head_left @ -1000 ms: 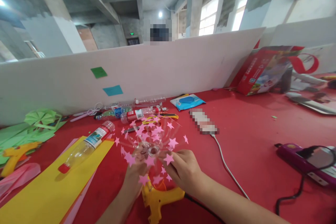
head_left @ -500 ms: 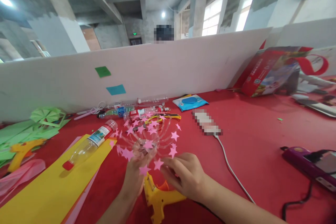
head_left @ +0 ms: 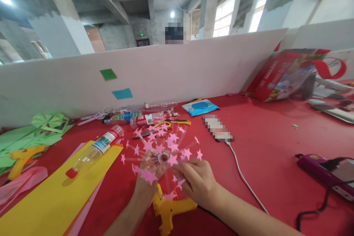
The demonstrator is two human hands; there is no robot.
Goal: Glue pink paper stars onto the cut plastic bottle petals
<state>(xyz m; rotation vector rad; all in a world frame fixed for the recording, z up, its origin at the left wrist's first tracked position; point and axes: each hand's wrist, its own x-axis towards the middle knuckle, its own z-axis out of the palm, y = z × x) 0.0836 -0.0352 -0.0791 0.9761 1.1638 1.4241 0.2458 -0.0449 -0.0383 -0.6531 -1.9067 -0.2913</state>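
Observation:
A cut clear plastic bottle [head_left: 165, 156] sits in my left hand [head_left: 147, 165], its neck facing up towards me. Thin clear strips fan out from it, tipped with several pink stars [head_left: 173, 160]. My left fingers are closed around the bottle part, partly hidden by stars. On the right side of the fan, my right hand [head_left: 199, 180] has thumb and fingers pinched together at a strip or star; the exact piece is hidden. Below both hands a yellow glue gun [head_left: 177, 208] lies on the red table.
Left of my hands, a bottle with a red cap [head_left: 94, 151] rests on yellow paper [head_left: 55, 195]. Farther back lie more bottles [head_left: 148, 119], a box cutter [head_left: 179, 121] and a wipes pack [head_left: 201, 107]. A phone with a white cable [head_left: 243, 175] lies right. A white partition [head_left: 179, 70] stands behind.
The bottle piece has turned and tilted in my left hand, so its neck now shows and the stars have shifted. My right hand stays close beside it, still pinched.

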